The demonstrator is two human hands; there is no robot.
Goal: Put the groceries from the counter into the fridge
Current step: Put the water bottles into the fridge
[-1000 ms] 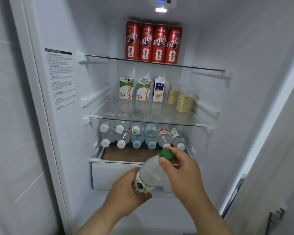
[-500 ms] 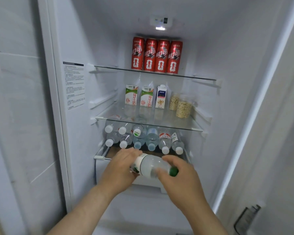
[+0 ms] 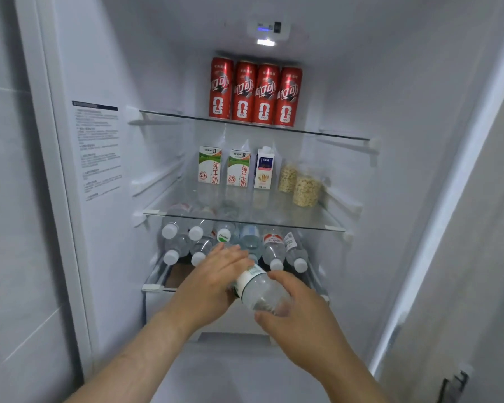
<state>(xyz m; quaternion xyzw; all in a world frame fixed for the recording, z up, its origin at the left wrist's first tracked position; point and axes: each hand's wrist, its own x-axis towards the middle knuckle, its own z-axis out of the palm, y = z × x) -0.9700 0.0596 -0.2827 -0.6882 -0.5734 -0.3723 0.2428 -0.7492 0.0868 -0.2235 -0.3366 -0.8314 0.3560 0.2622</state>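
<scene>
Holding one water bottle [image 3: 259,289] between both hands, seen from the head view, the only one. The bottle lies near level at the fridge [image 3: 157,82] opening, labelled end inward and just in front of the stacked bottles [image 3: 274,248] on the bottom shelf [image 3: 182,274]. The left hand [image 3: 213,282] wraps its fingers round the labelled end, likely to steer it. The right hand [image 3: 300,312] curls its fingers round the near end, placed to push. The cap is hidden, probably under that palm. The stack lies on its side with caps outward, so a level carry suits the row. Red cans [image 3: 255,94] stand upright on the top shelf, with milk cartons [image 3: 223,170] and grain jars [image 3: 304,190] on the middle one. That leaves the low shelf for bottles.
</scene>
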